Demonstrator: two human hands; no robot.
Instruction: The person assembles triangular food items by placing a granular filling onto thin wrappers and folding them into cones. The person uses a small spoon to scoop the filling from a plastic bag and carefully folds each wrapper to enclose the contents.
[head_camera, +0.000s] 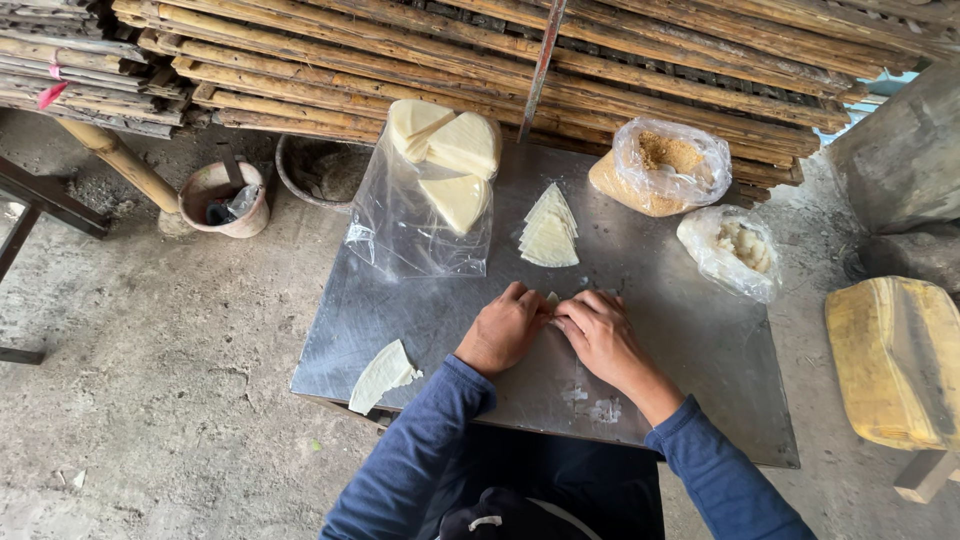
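Pinching together at mid-table, the left hand (503, 330) and right hand (597, 335) curl half-closed over a thin pale wrapper piece (551, 299) on the grey metal table (700, 340); its tip points away; long axis hidden.

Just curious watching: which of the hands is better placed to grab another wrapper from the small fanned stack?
Probably the right hand: the fanned stack lies just beyond it, slightly closer than to the left hand.
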